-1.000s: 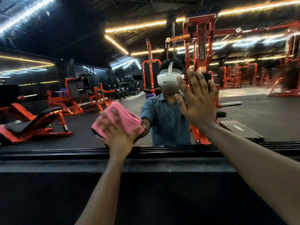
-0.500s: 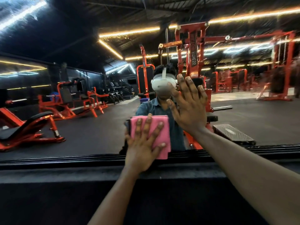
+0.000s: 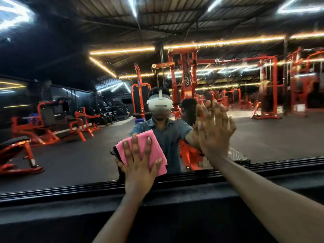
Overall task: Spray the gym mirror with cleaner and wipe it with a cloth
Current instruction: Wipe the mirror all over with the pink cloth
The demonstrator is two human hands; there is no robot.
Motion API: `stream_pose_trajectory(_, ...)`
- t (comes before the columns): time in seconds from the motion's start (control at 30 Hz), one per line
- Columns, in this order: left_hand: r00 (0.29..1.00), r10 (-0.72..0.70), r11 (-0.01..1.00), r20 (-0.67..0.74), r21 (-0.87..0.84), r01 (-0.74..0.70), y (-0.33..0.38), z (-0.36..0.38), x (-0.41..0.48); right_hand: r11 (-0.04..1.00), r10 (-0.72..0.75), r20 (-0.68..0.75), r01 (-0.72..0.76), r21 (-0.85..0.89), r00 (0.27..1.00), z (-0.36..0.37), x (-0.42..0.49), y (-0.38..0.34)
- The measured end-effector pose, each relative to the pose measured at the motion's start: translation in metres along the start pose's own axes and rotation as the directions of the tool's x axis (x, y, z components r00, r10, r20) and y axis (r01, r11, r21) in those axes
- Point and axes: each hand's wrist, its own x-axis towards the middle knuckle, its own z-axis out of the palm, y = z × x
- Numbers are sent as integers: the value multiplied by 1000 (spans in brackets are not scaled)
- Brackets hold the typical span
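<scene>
Left hand (image 3: pixel 140 165) flat on a folded pink cloth (image 3: pixel 154 149), fingers (image 3: pixel 135 146) straight and spread, pressing the cloth against the large wall mirror (image 3: pixel 70 155) just above its lower edge. Cloth low and centre in the glass, partly covering the reflected blue shirt (image 3: pixel 168 137). Dark edge of a second layer or the cloth's reflection showing at its left side; cannot tell which.

Right hand (image 3: pixel 215 132) raised to the right of the cloth, palm toward the glass, fingers (image 3: pixel 217 111) straight and slightly apart, holding nothing; somewhat blurred, meeting its own reflection at the glass. Right forearm crossing the lower right corner and hiding part of the frame there.

Black ribbed frame (image 3: pixel 52 188) along the mirror's bottom edge, with a wide dark ledge (image 3: pixel 52 213) below it, both forearms reaching over it.

Reflected in the glass: white headset (image 3: pixel 159 105) on the person's head, orange and black weight machine (image 3: pixel 184 76) directly behind, orange benches (image 3: pixel 50 127) on the left, orange rack (image 3: pixel 268 88) on the right, dark gym floor (image 3: pixel 271 137), yellow light strips (image 3: pixel 222 42) across the corrugated ceiling. Fine specks or droplets on the glass near the upper middle.
</scene>
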Motion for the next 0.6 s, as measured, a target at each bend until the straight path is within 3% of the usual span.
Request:
stream_pose_trajectory(0.17, 958, 285, 953, -6, 105, -283, -34, -23, 29, 993, -64, 88, 72, -91, 994, 11, -6, 32)
stream_pose_trajectory(0.23, 965, 253, 963, -68, 111, -245, -37, -37, 57, 994, -44, 78, 51, -94, 996, 15, -7, 34)
stream_pose_trajectory(0.37, 968, 29, 999, -248, 21, -24, -1, -66, 135, 993, -69, 58, 75, -90, 996, 19, -8, 36)
stream_pose_trajectory(0.5, 959, 73, 995, -275, 85, -51, 37, -77, 167, 994, -71, 51, 75, -78, 996, 22, -9, 37)
stream_pose_trajectory(0.6, 965, 184, 980, -185, 111, -165, 38, -39, 104, 995, -72, 49, 76, -71, 996, 21, -11, 38)
